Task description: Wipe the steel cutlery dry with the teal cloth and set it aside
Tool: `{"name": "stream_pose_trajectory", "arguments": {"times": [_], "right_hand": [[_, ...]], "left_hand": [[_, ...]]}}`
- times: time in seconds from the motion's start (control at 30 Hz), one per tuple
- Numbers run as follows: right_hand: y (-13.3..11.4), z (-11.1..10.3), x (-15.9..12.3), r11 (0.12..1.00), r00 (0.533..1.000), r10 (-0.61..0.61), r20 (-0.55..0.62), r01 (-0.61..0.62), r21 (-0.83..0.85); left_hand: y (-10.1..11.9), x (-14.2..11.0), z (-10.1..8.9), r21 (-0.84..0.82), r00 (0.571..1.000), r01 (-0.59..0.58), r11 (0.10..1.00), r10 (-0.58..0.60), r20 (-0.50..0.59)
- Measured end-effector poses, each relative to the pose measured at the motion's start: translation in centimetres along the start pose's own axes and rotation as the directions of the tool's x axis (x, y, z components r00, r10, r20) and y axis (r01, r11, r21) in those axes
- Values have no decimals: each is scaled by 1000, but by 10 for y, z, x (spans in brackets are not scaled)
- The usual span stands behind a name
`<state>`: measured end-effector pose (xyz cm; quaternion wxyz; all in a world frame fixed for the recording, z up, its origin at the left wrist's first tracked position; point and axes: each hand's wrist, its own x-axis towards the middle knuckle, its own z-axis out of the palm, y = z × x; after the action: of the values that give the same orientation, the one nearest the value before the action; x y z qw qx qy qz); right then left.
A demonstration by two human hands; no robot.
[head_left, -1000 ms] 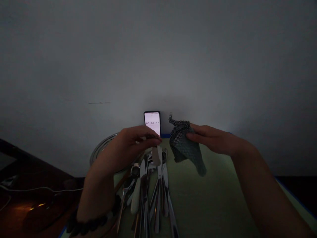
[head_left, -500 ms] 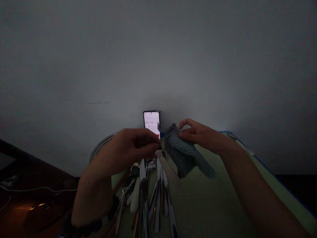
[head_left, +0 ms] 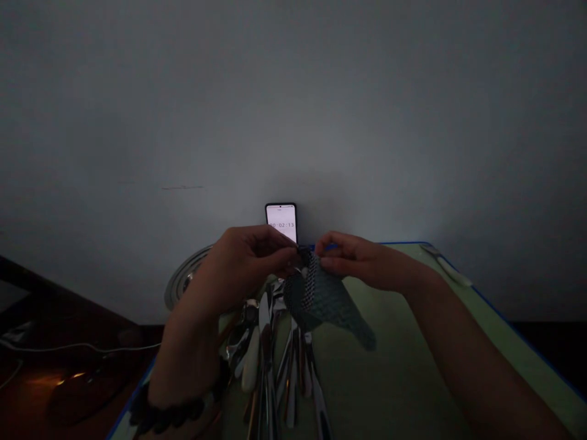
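Note:
My left hand pinches the end of a piece of cutlery. Most of it is covered by my fingers and a cloth, and its kind cannot be made out. Between finger and thumb, my right hand grips the grey-green cloth, which has a dark checked band and hangs down to the right. The cloth lies against the cutlery, close to my left fingertips. Below both hands, several knives, spoons and other cutlery lie in a loose pile, some with white handles.
A lit phone showing a timer leans on the wall behind my hands. Round metal lids or plates sit at the left. A white-handled fork lies at the far right of the green, blue-edged table.
My right hand has moved left with the cloth, which now covers the white handle that showed before. My left hand has barely shifted.

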<state>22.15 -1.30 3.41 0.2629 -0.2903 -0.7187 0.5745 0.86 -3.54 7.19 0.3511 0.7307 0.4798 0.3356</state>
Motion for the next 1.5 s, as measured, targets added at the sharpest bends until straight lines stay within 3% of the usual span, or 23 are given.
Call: {"name": "stream_pose_trajectory", "arguments": {"times": [0.2, 0.33, 0.5, 0.6, 0.7, 0.87, 1.03, 1.23, 1.33, 1.5], "right_hand": [[-2, 6, 2, 1000, 995, 19, 103, -19, 7], [-9, 6, -2, 976, 999, 40, 37, -31, -215], [-20, 5, -8, 845, 997, 19, -80, -59, -531], [-23, 7, -9, 786, 997, 28, -66, -63, -615], [-24, 11, -8, 731, 999, 20, -31, -36, -682], [-26, 16, -9, 630, 1000, -3, 23, 19, -776], [-26, 13, -10, 643, 999, -14, 44, 43, -765], [-25, 6, -11, 718, 991, 28, 133, 73, -692], [-24, 0, -14, 750, 985, 75, 155, 47, -660], [-22, -9, -23, 772, 987, 131, 93, -43, -634]], "left_hand": [[10, 1, 6, 125, 997, 0, 992, 10, -80], [6, 0, 4, 210, 997, 4, 978, 11, -74], [-1, -2, -1, 322, 990, 24, 947, -68, 125], [1, -3, -1, 407, 968, -27, 913, -78, 239], [6, -3, 2, 472, 961, -100, 876, -37, 273], [9, -1, 13, 453, 933, -184, 873, 9, 361], [9, -1, 21, 454, 933, -231, 860, 62, 356], [7, -3, 19, 446, 888, -261, 856, 32, 458], [3, -4, 14, 448, 886, -248, 859, 14, 463], [-2, -6, 3, 455, 896, -207, 866, -19, 444]]}}
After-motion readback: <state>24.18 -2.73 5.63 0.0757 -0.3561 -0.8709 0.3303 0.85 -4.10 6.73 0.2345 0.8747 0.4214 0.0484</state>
